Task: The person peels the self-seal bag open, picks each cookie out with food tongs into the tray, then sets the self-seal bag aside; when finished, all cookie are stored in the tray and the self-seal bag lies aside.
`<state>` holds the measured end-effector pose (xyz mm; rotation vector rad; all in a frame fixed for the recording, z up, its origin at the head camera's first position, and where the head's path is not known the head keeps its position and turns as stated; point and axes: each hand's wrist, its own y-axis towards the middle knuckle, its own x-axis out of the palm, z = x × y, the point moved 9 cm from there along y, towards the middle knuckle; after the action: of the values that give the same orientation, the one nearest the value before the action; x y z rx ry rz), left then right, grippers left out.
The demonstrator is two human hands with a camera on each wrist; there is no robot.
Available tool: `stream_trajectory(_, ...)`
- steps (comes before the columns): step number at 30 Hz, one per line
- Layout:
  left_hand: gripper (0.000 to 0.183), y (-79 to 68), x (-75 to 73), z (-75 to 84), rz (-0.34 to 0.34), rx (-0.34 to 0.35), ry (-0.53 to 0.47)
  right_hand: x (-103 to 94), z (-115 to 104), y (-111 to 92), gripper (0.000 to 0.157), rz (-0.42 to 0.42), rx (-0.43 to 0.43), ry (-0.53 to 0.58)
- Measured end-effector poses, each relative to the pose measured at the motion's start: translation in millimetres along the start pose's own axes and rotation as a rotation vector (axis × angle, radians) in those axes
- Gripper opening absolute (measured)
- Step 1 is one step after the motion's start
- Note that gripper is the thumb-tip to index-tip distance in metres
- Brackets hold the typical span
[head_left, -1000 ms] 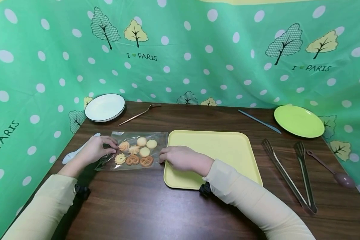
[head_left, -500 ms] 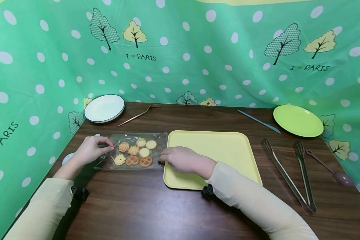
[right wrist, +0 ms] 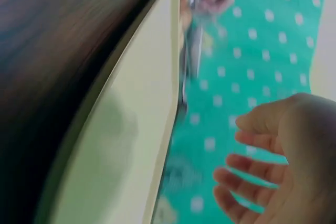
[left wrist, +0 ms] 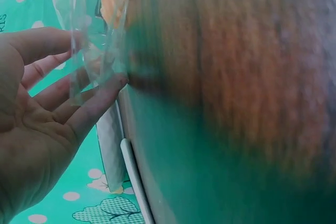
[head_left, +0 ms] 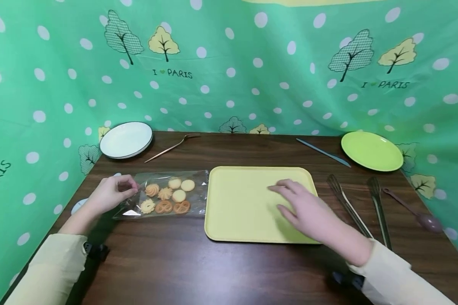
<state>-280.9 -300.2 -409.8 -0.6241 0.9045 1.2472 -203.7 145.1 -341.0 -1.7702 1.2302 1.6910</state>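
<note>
As the left hand [head_left: 110,195] pinches one end, cookie bag [head_left: 197,199] lies crosswise

Its long axis runs left to right on the table [head_left: 168,258], right end just beside the yellow tray [head_left: 236,207]. The right hand [head_left: 309,207], fingers spread, hovers above.
</note>
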Motion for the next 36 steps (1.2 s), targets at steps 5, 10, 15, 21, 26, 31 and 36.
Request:
stream_trajectory(5, 0.007, 1.8, 5.3, 11.5, -0.052, 0.021, 0.068, -35.7, 62.0, -57.7, 0.048, 0.068, 0.279, -0.07)
stream_trajectory(10, 0.007, -7.3, 4.8, 10.3, -0.093, 0.009, 0.092, -42.5, 111.6, -104.2, 0.068, 0.039, 0.537, -0.092)
stream_trajectory(15, 0.006, -8.3, 3.9, 10.2, -0.091, -0.002, 0.095, -31.4, 150.1, -144.7, 0.099, -0.095, 0.754, -0.069)
stream_trajectory(21, 0.007, 0.7, 6.9, 16.9, -0.097, 0.018, 0.087, -19.5, 173.6, -170.4, 0.112, -0.147, 0.854, -0.054)
stream_trajectory(26, 0.005, 4.2, 8.0, 15.9, -0.092, 0.002, 0.061, -20.3, 180.3, -169.2, 0.093, -0.09, 0.801, -0.048)
stream_trajectory(31, 0.006, 3.8, 6.7, 18.5, -0.091, -0.002, 0.037, -30.1, 178.2, -161.0, 0.079, 0.003, 0.756, -0.017)
stream_trajectory(36, 0.007, 0.4, 2.1, 17.1, -0.1, -0.03, 0.037, -40.2, 155.8, -129.6, 0.071, 0.132, 0.588, 0.056)
